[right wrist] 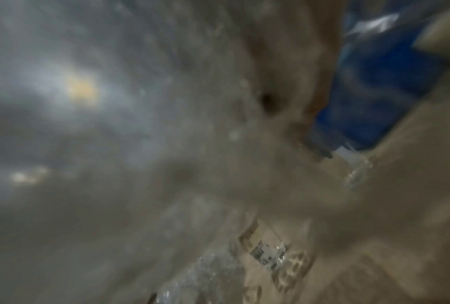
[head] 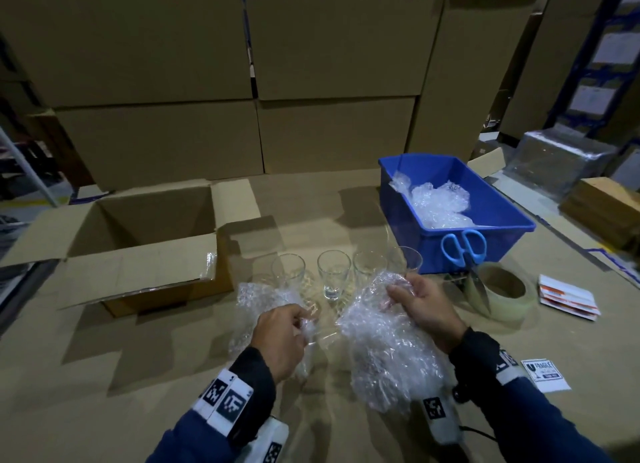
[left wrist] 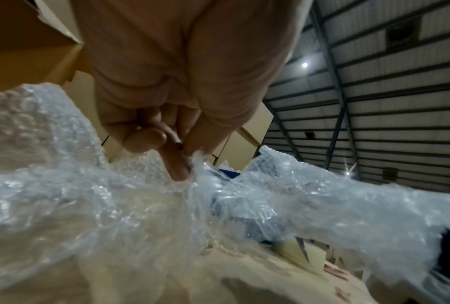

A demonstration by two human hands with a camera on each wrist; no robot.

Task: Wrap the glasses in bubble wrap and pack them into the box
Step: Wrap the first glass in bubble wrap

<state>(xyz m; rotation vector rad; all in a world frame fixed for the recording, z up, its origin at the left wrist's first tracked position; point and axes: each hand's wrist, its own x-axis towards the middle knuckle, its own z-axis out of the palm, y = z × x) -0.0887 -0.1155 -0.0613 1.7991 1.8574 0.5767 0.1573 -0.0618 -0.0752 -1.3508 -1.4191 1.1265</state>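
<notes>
- The stacked cartons (head: 156, 64) fill the back of the scene as a wall behind the table (head: 104, 376); the table top is brown cardboard.
- The box (head: 138, 234) sits open at the left of the table, flaps spread outward; nothing shows inside it; a strip of clear tape shines on its near flap.
- The blue bin (head: 485, 199) stands at the right rear of the table; crumpled bubble wrap lies inside it.
- The bubble wrap (head: 388, 345) in front of the person is a crumpled sheet stretched between both hands; the bigger bunch hangs under the right hand, a smaller bunch lies by the left; the right wrist view is blurred by it.
- The right hand (head: 426, 306) is clamped on the upper edge of the right bunch, fingers curled over it, just in front of the rightmost glass.
- The left hand (head: 280, 338) pinches the wrap's edge between thumb and fingers (left wrist: 177, 164); the left wrist view shows this pinch clearly.
- The tape roll (head: 498, 289) lies to the right of the hands, near the bin; the scissors (head: 467, 258), blue-handled, lean against the bin with the blades over the roll.
- The glasses (head: 332, 272) stand upright and unwrapped in a row of four, between the box and the bin, just beyond the hands.
- A stack of cards (head: 568, 298) lies right of the tape roll; a fragile label (head: 543, 374) lies by the right sleeve.
</notes>
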